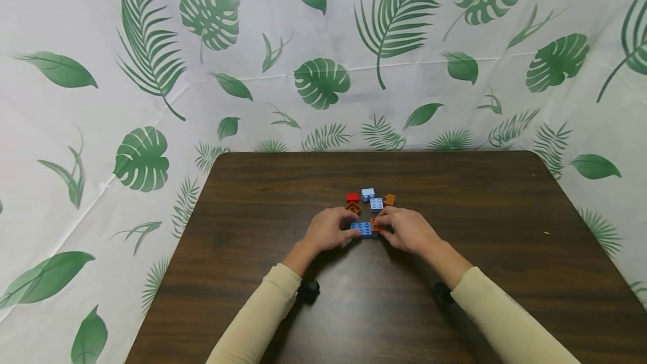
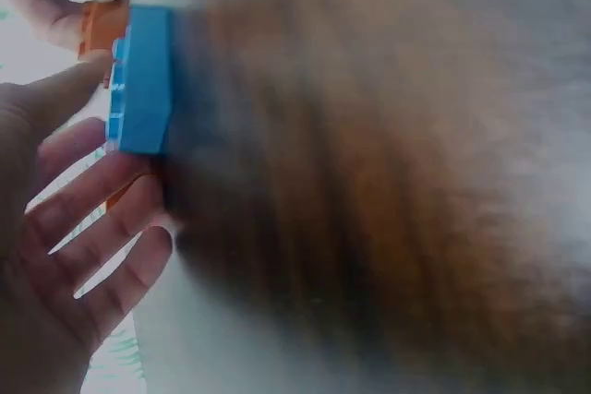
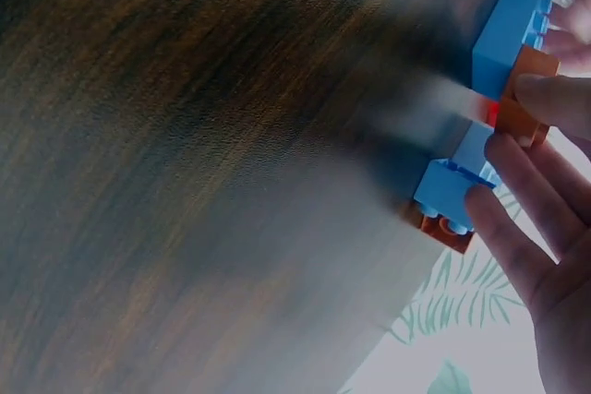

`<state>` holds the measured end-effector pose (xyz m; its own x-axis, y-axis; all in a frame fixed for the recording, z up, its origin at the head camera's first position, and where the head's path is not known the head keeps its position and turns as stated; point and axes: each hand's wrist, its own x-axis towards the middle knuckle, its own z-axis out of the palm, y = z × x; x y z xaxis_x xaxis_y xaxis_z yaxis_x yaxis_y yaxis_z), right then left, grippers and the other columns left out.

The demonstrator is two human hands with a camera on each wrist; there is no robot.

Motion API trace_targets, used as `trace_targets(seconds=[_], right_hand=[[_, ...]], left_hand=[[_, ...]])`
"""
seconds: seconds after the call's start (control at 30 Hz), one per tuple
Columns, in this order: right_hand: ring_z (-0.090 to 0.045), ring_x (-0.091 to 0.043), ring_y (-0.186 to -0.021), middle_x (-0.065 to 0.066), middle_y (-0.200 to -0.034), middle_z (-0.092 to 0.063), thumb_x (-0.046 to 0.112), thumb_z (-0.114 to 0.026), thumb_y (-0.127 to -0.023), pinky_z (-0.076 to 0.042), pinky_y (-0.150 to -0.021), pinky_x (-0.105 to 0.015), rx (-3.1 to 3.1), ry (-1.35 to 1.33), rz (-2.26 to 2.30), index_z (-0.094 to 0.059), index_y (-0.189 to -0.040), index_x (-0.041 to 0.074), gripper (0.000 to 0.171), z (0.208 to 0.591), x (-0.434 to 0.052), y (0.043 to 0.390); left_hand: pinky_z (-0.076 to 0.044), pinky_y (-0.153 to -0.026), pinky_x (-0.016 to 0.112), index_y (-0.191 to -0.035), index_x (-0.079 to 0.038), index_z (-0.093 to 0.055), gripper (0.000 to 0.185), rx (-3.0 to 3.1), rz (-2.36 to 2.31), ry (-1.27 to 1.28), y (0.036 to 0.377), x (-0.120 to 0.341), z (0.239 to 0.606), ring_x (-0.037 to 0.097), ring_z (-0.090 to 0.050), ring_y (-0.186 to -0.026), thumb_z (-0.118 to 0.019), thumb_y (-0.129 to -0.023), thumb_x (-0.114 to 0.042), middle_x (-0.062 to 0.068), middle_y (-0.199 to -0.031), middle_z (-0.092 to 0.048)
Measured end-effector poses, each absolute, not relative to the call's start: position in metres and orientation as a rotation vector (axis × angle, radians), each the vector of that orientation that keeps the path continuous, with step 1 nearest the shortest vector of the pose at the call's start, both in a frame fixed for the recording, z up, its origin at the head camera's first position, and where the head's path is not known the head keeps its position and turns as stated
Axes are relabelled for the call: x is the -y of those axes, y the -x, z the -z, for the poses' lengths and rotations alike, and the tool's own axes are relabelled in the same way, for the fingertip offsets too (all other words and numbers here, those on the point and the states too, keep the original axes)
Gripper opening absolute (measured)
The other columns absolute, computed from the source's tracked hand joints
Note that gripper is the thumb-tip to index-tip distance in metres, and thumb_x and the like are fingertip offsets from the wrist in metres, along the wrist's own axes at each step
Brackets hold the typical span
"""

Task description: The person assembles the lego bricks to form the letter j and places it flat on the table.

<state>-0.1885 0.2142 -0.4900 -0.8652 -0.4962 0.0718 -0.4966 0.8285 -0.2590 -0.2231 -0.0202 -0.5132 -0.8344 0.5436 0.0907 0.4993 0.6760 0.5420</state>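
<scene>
A long blue toy brick [image 1: 361, 228] with studs on top lies on the table between the two hands. My left hand [image 1: 327, 230] holds it at the left end, thumb on the near side and fingers at the far side. An orange brick [image 3: 524, 99] overlaps the right end of the blue one, sitting partly over its studs. Thumb and fingertips of my right hand [image 1: 406, 230] pinch this orange brick. In the left wrist view, the blue brick's plain side [image 2: 148, 80] faces the camera, and the left little finger hangs free below it.
Just beyond the hands lie loose bricks: a red one [image 1: 352, 198], two light blue ones, a tipped orange one [image 1: 352, 207] showing its hollow underside, and another orange one [image 1: 389, 200]. The dark wooden table [image 1: 273, 184] ends at a leaf-print cloth [image 1: 323, 122] behind.
</scene>
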Motion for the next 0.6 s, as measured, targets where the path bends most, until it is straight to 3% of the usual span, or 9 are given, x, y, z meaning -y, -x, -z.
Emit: trace_targets(seconds=[0.1, 0.3, 0.43, 0.6], right_hand=[[-0.064, -0.016, -0.088, 0.003, -0.105, -0.064, 0.022, -0.078, -0.085, -0.054, -0.079, -0.04, 3.002, -0.828, -0.388, -0.076, -0.109, 0.017, 0.025, 0.489, -0.213, 0.188], [-0.064, -0.015, -0.085, 0.004, -0.101, -0.063, 0.022, -0.079, -0.084, -0.055, -0.076, -0.038, 2.979, -0.862, -0.357, -0.077, -0.106, 0.018, 0.023, 0.487, -0.212, 0.189], [-0.064, -0.015, -0.085, 0.003, -0.101, -0.064, 0.022, -0.08, -0.083, -0.055, -0.075, -0.038, 2.978, -0.87, -0.354, -0.077, -0.106, 0.018, 0.023, 0.486, -0.212, 0.19], [-0.064, -0.016, -0.084, 0.003, -0.1, -0.063, 0.023, -0.08, -0.083, -0.055, -0.075, -0.039, 3.012, -0.856, -0.337, -0.077, -0.107, 0.019, 0.024, 0.484, -0.212, 0.191]], left_hand=[[-0.05, -0.066, 0.028, -0.107, -0.022, -0.074, 0.027, -2.905, -0.998, -0.777, 0.227, 0.021, 0.513, 0.006, -0.061, -0.075, -0.07, -0.09, -0.042, -0.008, -0.095, -0.069], [-0.051, -0.072, 0.036, -0.113, -0.02, -0.071, 0.039, -3.03, -0.9, -0.55, 0.236, 0.015, 0.516, 0.013, -0.062, -0.085, -0.068, -0.089, -0.051, -0.004, -0.098, -0.064], [-0.051, -0.072, 0.036, -0.119, -0.02, -0.068, 0.05, -3.047, -0.726, -0.518, 0.241, 0.003, 0.517, 0.014, -0.06, -0.083, -0.068, -0.086, -0.057, -0.003, -0.097, -0.061], [-0.052, -0.073, 0.037, -0.12, -0.021, -0.067, 0.047, -3.085, -0.614, -0.519, 0.245, -0.009, 0.516, 0.017, -0.061, -0.085, -0.074, -0.083, -0.048, -0.001, -0.098, -0.062]])
